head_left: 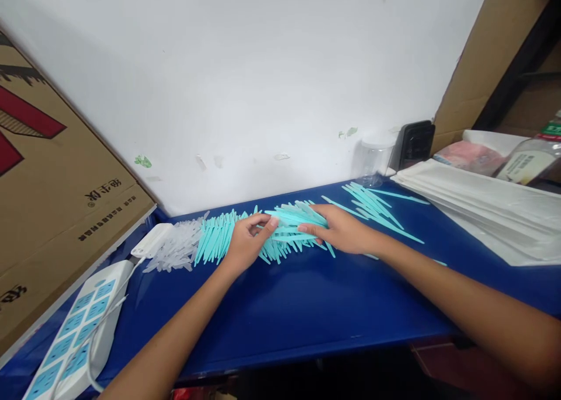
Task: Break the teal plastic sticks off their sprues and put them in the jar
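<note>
Left hand (252,239): pinching the left tips of the teal bunch (293,216)!
Right hand (336,228): gripping its right end.
Teal bunch: between them, over the teal row (221,236) on the tabletop (263,312) (loose sticks (372,207) lie farther right).
Bunch work: seemingly evening up; calls for light, matched pressure.

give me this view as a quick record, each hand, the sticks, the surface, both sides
left hand: thumb and fingers closed on the left end of a bunch of turquoise sticks
right hand: gripping the bunch's right end
lying left of the hands: turquoise row, then translucent sticks
lying right: scattered turquoise sticks
surface: blue tabletop
left side: power strip, cardboard box
right side: clear container, white stack
</note>
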{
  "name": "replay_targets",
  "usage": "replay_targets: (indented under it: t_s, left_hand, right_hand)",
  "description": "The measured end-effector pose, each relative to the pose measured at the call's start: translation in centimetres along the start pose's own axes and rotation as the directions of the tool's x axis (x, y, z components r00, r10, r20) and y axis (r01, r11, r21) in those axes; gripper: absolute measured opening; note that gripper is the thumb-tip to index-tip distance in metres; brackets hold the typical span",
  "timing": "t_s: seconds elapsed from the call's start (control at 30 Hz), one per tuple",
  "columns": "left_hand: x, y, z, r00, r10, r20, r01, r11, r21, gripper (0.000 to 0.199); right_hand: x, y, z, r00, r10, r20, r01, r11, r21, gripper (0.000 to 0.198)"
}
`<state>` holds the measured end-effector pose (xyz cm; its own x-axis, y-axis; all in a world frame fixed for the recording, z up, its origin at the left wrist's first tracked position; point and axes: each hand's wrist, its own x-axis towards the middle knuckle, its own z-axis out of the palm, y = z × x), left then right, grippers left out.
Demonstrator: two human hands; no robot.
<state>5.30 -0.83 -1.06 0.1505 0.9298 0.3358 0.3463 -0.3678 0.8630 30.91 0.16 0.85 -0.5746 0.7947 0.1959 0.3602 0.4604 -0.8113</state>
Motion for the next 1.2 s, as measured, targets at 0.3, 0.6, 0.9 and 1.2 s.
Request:
replay_targets:
  t_s: [0.3,0.6,0.9,1.2]
  left_hand:
    - [-0.6,0.0,0.4,1.000,-0.002,0.019,0.005,0.987,-0.162,0.028]
    - [1.8,-1.4,-9.9,0.943,0.196,-0.270,0.024,0.767,0.641,0.034]
    - [1.9,-4.3,-17.0,0.900,-0.060,-0.432,0.436,0.092,0.895,0.045]
    - [2.1,-4.9,-17.4,0.893,-0.144,-0.427,0.439,0.058,0.897,0.047]
  right_hand:
    - [0.1,0.4,1.0,0.998,-0.020,0.052,0.018,0.999,0.031,0.036]
    - [0.6,2.1,-2.0,0.978,0.112,-0.174,-0.161,0.941,-0.296,0.042]
    - [1.6,4.5,-3.1,0.878,0.333,-0.344,-0.477,0.667,-0.572,0.030]
    - [1.1,3.4,-2.3,0.873,0.416,-0.254,-0.480,0.642,-0.598,0.035]
